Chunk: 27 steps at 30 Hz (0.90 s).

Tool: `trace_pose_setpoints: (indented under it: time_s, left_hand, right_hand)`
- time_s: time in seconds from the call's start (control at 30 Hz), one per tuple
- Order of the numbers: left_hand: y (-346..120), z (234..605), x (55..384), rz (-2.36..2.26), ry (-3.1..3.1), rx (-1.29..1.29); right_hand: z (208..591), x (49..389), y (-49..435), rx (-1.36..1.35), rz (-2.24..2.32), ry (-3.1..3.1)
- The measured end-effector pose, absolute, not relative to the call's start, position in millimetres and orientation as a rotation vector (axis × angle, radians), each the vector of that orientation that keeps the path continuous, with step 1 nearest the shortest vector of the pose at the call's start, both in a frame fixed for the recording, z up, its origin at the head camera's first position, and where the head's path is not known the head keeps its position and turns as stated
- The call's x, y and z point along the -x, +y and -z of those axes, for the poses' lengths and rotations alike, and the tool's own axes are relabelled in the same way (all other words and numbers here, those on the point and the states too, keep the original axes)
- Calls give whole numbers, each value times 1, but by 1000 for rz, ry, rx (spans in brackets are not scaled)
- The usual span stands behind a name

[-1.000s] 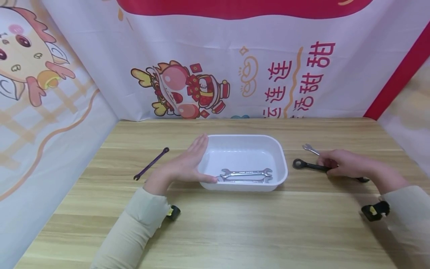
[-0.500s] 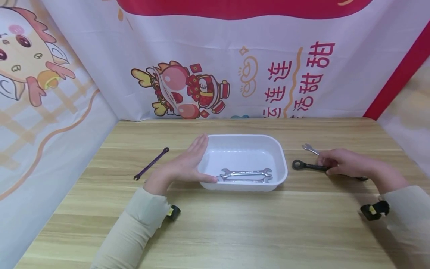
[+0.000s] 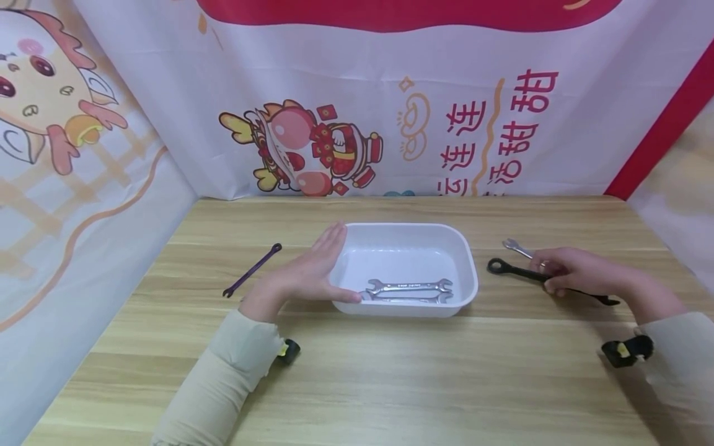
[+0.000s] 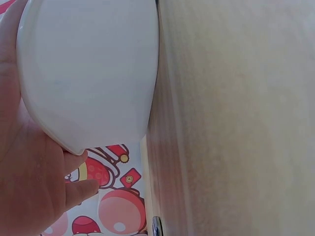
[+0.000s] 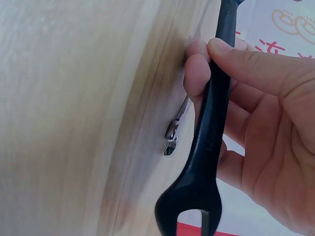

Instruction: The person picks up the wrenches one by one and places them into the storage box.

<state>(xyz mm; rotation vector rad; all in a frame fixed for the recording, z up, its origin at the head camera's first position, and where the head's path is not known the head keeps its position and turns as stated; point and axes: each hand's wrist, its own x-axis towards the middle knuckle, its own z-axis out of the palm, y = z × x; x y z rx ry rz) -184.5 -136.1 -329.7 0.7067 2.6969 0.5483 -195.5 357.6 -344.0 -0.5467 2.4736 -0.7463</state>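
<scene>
My right hand (image 3: 582,271) pinches a black combination wrench (image 3: 524,272) around its shaft, between thumb and fingertips. In the right wrist view the wrench's open-end jaw (image 5: 189,206) hangs toward the camera, with the table behind it. Just beyond that hand lies a silver wrench (image 3: 516,248), partly hidden by the fingers. My left hand (image 3: 304,272) rests against the left end of a white plastic tray (image 3: 471,272), its fingers straight along the side and its thumb over the front rim. Inside the tray are two silver open-end wrenches (image 3: 409,287) near the front wall.
A thin purple wrench (image 3: 252,271) lies on the wooden table (image 3: 390,384), left of my left hand. Printed cloth (image 3: 334,74) hangs behind the table and along both sides.
The black wrench has risen off the table in my right hand, which has shifted slightly right. My left hand and the tray stay where they were.
</scene>
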Motion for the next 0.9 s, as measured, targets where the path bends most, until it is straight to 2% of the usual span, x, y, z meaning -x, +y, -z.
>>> trace_pose_setpoints:
  time_s: [0.9]
  left_hand:
    - [-139, 333, 190, -551, 2693, -708]
  right_hand:
    - [331, 188, 364, 465, 710, 2610]
